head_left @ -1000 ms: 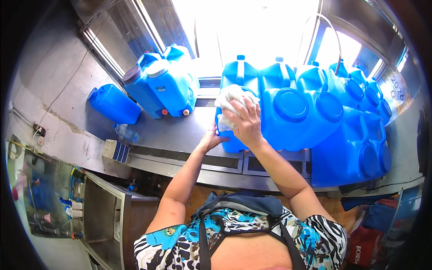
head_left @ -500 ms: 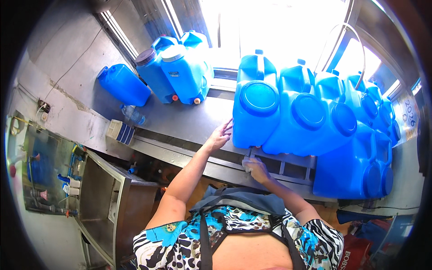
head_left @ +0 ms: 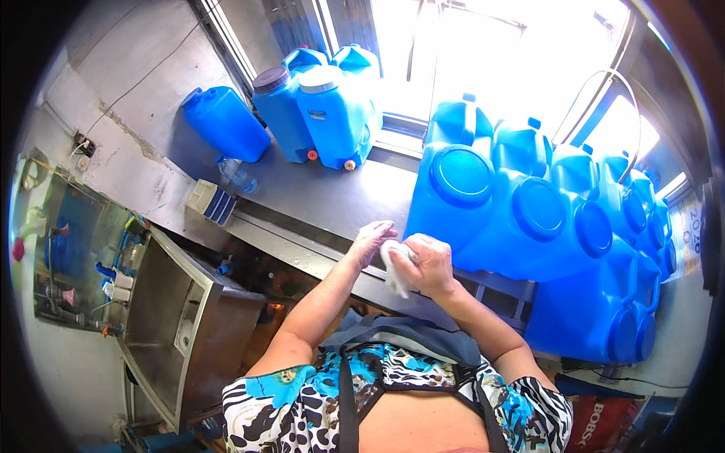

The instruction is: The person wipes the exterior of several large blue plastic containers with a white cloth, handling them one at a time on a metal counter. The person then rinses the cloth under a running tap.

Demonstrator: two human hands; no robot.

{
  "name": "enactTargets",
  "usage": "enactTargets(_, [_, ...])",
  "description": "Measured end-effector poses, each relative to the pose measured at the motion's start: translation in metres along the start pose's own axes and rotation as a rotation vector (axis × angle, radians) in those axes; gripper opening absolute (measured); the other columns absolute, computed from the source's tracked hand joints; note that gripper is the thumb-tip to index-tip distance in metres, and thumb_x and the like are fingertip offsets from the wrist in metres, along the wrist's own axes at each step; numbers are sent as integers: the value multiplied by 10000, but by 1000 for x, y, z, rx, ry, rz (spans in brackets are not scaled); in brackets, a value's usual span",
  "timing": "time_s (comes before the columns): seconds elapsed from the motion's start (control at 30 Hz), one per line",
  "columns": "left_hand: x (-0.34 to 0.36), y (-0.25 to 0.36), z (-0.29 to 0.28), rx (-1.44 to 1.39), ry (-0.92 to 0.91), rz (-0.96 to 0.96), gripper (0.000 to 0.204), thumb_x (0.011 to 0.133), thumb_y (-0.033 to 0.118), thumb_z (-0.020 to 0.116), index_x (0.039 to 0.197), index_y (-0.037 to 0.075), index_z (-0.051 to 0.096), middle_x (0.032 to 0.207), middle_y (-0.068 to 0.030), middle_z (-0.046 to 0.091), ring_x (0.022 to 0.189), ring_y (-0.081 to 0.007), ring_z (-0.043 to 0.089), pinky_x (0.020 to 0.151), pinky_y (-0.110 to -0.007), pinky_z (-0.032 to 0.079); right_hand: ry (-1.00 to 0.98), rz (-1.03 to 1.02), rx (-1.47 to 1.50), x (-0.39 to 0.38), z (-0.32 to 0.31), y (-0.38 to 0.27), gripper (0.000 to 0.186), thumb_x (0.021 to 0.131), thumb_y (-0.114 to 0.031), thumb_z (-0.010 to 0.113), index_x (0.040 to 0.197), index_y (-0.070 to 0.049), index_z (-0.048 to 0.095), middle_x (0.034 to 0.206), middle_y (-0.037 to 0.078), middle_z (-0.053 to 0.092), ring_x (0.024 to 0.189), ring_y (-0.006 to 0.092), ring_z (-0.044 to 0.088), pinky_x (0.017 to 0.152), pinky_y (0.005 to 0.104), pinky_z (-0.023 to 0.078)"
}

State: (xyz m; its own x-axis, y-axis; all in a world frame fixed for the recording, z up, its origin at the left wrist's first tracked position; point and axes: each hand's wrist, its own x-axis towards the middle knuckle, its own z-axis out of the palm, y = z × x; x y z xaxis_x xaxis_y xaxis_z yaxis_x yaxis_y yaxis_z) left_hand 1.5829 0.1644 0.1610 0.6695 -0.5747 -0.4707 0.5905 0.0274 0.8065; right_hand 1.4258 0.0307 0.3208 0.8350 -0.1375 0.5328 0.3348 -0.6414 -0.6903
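My right hand (head_left: pixel 430 263) is closed round a crumpled white cloth (head_left: pixel 397 281) that hangs from its thumb side. Beside it, my left hand (head_left: pixel 370 244) is open with its fingers stretched out, close to the cloth; whether it touches the cloth is hard to tell. Just right of both hands stands the nearest blue water jug (head_left: pixel 445 219), with a big round lid on its front. Several more blue jugs (head_left: pixel 521 245) crowd beside and behind it on the metal counter (head_left: pixel 313 198).
At the back left stand capped blue jugs (head_left: pixel 332 124) and another blue jug (head_left: pixel 226 124). A clear plastic bottle (head_left: pixel 238 175) and a white-and-blue box (head_left: pixel 210 202) lie near the counter's left end. Below left is a steel sink (head_left: pixel 155 302). A window (head_left: pixel 498 53) glares behind.
My right hand has lifted away from the nearest jug's base, bringing the cloth up beside my left hand. The left hand has come off the jug's side. The whole view has shifted.
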Motion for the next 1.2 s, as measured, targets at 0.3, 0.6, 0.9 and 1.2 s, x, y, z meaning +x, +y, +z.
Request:
enactTargets(0.3, [-17, 34, -64, 103, -125, -201, 478, 944, 408, 704, 1340, 158, 614, 1302, -85, 647, 1172, -250, 629, 985, -393, 465, 358, -164, -599, 85, -35, -45, 351, 722, -150, 820, 1065, -143, 742, 1155, 113, 699, 1110, 353, 625, 966, 490, 472])
enactTargets(0.6, [-21, 82, -128, -78, -375, -286, 519, 992, 380, 629, 1398, 69, 540, 1336, -168, 633, 1211, -301, 640, 970, -421, 543, 220, -32, -880, 112, 10, 2, 136, 799, -119, 704, 870, -189, 798, 1177, 56, 727, 1133, 310, 625, 971, 492, 405])
enactTargets(0.9, [9, 81, -105, -656, -786, -264, 744, 945, 674, 515, 1470, 149, 463, 1444, -182, 513, 1341, -386, 500, 1092, -617, 412, -323, -24, -486, 74, 157, -20, 507, 748, -178, 784, 1240, -207, 665, 1514, 134, 459, 1398, 391, 439, 1036, 602, 397])
enactTargets(1.2, [99, 68, -165, -256, -185, -229, 321, 984, 459, 636, 861, 166, 589, 690, -29, 594, 578, -180, 602, 521, -345, 511, -57, 211, -299, 4, 111, -2, 296, 827, -159, 743, 1110, -72, 726, 1135, 147, 719, 1057, 337, 683, 952, 427, 529])
